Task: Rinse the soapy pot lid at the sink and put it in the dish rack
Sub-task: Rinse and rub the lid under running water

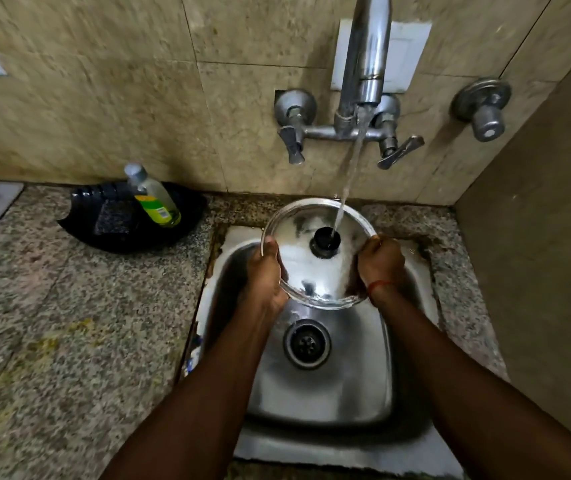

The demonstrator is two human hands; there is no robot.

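A round glass pot lid (303, 268) with a steel rim and a black knob, white with suds, is held tilted over the steel sink (353, 386). My left hand (266, 276) grips its left rim and my right hand (380, 261) grips its right rim. Water from the tap (363, 64) runs down onto the knob.
A black plastic tray (117, 220) with a dish soap bottle (154, 197) lying in it sits on the granite counter (69, 323) to the left of the sink. Tap handles (292, 143) stick out from the tiled wall. A side wall stands close on the right.
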